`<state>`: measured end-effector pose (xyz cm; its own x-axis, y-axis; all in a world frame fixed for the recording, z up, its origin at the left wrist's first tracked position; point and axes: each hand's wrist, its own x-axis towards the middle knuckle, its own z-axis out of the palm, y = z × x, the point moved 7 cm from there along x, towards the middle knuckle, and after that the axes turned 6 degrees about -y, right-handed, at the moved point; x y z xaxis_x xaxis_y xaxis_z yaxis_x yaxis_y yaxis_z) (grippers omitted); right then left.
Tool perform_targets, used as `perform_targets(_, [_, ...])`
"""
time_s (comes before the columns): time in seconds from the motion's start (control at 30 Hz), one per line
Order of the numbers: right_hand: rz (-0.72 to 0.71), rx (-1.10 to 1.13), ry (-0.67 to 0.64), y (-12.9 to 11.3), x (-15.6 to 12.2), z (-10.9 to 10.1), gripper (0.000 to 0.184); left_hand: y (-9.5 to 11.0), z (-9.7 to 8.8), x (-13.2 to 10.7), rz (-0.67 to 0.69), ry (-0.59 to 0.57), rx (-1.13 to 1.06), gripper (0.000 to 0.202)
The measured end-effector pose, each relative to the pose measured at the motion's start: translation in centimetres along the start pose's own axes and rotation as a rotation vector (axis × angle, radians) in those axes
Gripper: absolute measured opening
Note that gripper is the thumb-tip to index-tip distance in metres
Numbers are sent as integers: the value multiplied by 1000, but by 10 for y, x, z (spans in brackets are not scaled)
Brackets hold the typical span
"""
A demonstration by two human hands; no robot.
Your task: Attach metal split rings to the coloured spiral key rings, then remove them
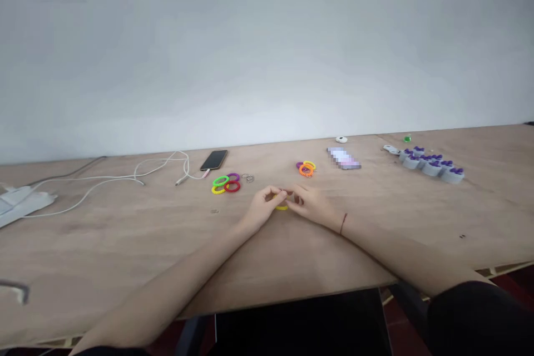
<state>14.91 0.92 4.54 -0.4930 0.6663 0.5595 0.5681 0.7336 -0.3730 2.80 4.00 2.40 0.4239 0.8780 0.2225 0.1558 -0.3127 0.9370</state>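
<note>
My left hand and my right hand meet at the middle of the table, fingertips nearly touching. A yellow spiral coil bracelet shows between and below the fingers, its upper part hidden by them. The left thumb and forefinger are pinched on it. My right fingers are also closed in a pinch; what they hold is too small to make out. Left of the hands lie green, purple, yellow and red coil bracelets, with metal key rings beside them. Beyond the right hand is a cluster with an orange coil bracelet.
A black phone on a white cable lies back left. Another phone lies back right, near a white round object. Several grey-white pieces with purple tops stand at right. Small metal bits lie left of my hands.
</note>
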Motion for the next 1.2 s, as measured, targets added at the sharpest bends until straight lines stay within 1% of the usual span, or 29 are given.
perform_targets(0.23, [-6,28,50,3,0,-4,15,1,4,1,-20,-24,-73,26])
perform_targets(0.43, [-1,93,71,1,0,-7,13,-2,2,3,19,-15,-39,24])
perform_targets(0.53, [41,167,81,6,1,-6,14,1,0,2,66,14,48,22])
perform_targets(0.67, [108,251,73,13,2,-3,13,11,1,-1,135,24,247,17])
perform_targets(0.73, [120,273,56,14,2,-2,14,16,2,-4,164,26,300,15])
perform_targets(0.87, [143,294,38,15,2,-1,15,19,1,-6,173,39,350,13])
perform_targets(1.07, [167,311,13,18,3,2,14,14,0,-4,124,40,368,20])
perform_targets(1.2, [183,301,-9,18,3,4,14,14,2,-4,167,40,438,26])
